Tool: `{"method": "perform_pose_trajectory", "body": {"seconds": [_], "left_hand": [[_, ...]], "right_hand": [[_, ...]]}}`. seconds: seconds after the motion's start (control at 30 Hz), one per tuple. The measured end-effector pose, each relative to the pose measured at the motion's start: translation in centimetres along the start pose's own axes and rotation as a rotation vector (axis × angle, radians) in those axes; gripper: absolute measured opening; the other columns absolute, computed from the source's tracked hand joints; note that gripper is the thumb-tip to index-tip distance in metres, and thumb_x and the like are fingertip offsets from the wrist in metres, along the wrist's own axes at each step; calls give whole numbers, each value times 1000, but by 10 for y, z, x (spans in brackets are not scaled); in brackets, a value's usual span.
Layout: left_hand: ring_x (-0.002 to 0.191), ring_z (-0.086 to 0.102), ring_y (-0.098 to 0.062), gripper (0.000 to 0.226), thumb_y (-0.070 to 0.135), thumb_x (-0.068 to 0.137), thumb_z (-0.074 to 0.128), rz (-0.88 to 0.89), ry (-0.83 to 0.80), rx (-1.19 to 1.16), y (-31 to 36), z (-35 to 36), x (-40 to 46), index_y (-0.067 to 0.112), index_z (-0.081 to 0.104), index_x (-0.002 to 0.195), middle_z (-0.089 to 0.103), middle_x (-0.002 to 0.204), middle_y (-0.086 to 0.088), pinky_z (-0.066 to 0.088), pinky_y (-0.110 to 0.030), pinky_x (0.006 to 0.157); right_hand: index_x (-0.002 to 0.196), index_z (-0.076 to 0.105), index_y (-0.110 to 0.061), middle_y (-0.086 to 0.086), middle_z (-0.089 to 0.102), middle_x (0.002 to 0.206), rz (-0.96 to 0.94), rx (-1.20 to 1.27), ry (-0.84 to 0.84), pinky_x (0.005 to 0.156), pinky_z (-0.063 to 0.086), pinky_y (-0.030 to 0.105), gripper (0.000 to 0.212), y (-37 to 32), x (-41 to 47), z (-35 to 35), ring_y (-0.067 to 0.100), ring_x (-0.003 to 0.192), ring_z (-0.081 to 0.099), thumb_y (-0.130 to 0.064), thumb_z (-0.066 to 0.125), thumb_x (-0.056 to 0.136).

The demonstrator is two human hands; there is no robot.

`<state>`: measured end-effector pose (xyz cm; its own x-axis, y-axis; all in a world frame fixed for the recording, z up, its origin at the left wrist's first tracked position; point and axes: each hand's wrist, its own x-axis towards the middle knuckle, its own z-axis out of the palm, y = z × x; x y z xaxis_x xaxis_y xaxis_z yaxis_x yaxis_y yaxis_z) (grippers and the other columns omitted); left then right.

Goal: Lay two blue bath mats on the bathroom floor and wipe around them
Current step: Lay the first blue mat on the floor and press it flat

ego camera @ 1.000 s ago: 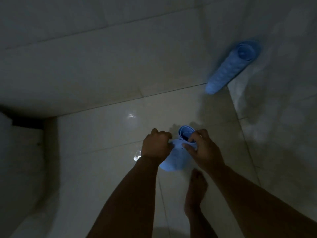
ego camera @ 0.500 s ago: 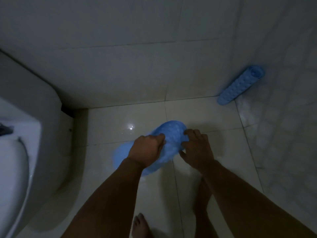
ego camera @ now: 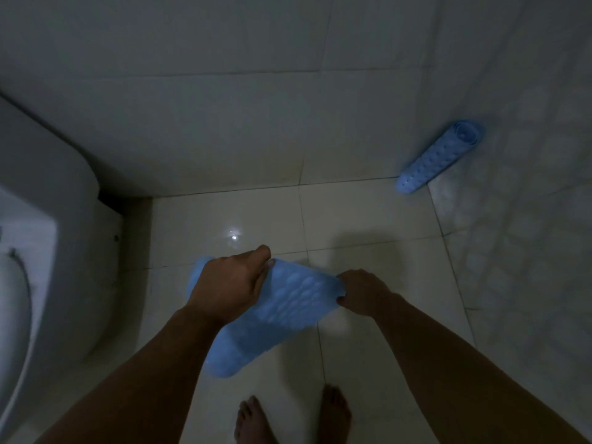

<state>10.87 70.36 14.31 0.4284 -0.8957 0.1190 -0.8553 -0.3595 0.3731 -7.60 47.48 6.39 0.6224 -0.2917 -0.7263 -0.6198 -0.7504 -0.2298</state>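
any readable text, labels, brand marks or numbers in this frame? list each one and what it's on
None. The unrolled blue mat held by the left hand and right hand, the rolled mat, the toilet and the tiles show no readable print; the picture is dim and blurred.

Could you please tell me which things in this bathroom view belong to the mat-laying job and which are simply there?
Part of the job:
- unrolled blue mat, held by the left hand and right hand
- rolled blue mat, leaning in the corner
- floor tiles

Simply there:
- toilet
- wall tiles
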Motion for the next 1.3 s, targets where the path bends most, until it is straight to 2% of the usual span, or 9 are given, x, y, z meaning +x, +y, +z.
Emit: {"method": "perform_pose_trajectory", "body": {"seconds": [0.2,0.3,0.53,0.63,0.77,0.83,1.03,1.13,1.3], "left_hand": [[49,54,-23,17,38,103,44,-195,-48,22,-31,-6,-31,25,48,92,46,61,8,37,-30,49],[45,59,-20,12,26,95,66,-94,-32,62,-36,-3,-53,20,57,89,57,59,4,31,-27,48],[44,49,-18,28,40,102,34,-265,-153,14,-52,10,-76,21,51,91,37,57,10,32,-26,48],[72,66,-35,26,42,108,31,-443,-392,61,-68,18,-63,23,48,104,63,75,-4,43,-36,62],[91,68,-29,29,44,109,30,-622,-659,101,-95,32,-52,28,53,117,70,107,-8,56,-39,85],[105,68,-28,37,44,109,31,-670,-715,155,-112,36,-41,28,59,127,69,121,-8,55,-42,94],[150,24,-43,56,32,101,54,-978,-501,160,-139,47,33,22,36,152,39,157,-16,32,-58,118],[155,14,-42,61,28,100,55,-870,-439,189,-119,51,52,22,32,156,33,162,-14,28,-58,119],[157,7,-41,66,40,101,54,-844,-565,113,-74,74,32,22,25,158,25,165,-13,26,-57,120]], "right_hand": [[121,67,-15,11,66,128,126,23,-92,91,46,30,28,57,-26,50,30,118,62,-28,53,101],[129,62,-22,6,67,131,118,32,-16,93,45,31,30,60,-41,65,26,120,62,-33,50,104],[148,48,-24,2,56,147,120,-53,-65,106,41,31,42,60,-39,65,21,132,55,-36,43,108],[146,51,-20,4,54,150,98,-153,-79,110,35,27,43,62,-21,45,22,137,51,-35,42,107],[113,72,-21,3,71,121,90,-236,-94,92,48,26,30,50,1,12,22,113,67,-35,48,100],[115,70,-21,2,70,124,114,-219,-67,98,50,30,30,38,16,-3,24,115,66,-38,53,97],[146,47,-28,8,61,136,120,-99,202,101,51,39,50,-26,70,-62,30,124,60,-22,49,97],[149,42,-26,8,59,138,91,-108,180,100,50,40,49,-53,81,-67,29,125,58,-23,47,100],[139,49,-26,3,59,140,126,-76,47,103,50,40,44,-60,73,-29,27,127,58,-29,53,96]]}}
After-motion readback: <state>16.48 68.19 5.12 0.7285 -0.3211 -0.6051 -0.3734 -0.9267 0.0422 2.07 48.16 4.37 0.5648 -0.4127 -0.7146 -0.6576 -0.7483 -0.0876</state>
